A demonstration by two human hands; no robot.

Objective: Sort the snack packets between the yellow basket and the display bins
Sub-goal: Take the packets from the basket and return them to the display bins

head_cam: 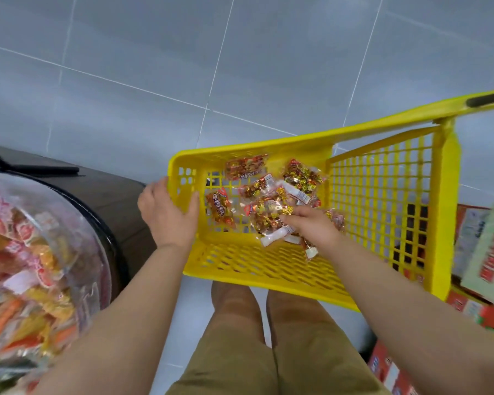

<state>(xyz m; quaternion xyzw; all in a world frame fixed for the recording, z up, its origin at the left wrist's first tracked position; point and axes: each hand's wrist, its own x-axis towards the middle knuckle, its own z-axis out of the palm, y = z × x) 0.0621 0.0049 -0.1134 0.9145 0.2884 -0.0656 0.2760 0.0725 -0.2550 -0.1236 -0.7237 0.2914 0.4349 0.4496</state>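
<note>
My left hand (pixel 169 215) grips the end wall of the yellow basket (pixel 254 143). My right hand (pixel 311 226), inside the basket, curls around several snack packets (pixel 264 220) lying on its floor. They are probably light, slippery film, best pinched at the sealed ends. The basket's top is open, and the display bin (pixel 40 238) stands to its left.

Floor (pixel 268 52): large grey tiles with thin pale grout lines, filling the upper half of the view.
Counter (pixel 109 201): dark brown with a wood-like surface, at the left, with a rounded corner near mid-frame.
Strip (pixel 46 168): black, narrow, lying along the counter's far edge.
Cartons (pixel 474 240): printed boxes in red, white and pale green along the right edge, blurred, print unreadable.
Trousers (pixel 240 352): khaki, 2 legs at bottom centre, above the tiles.
</note>
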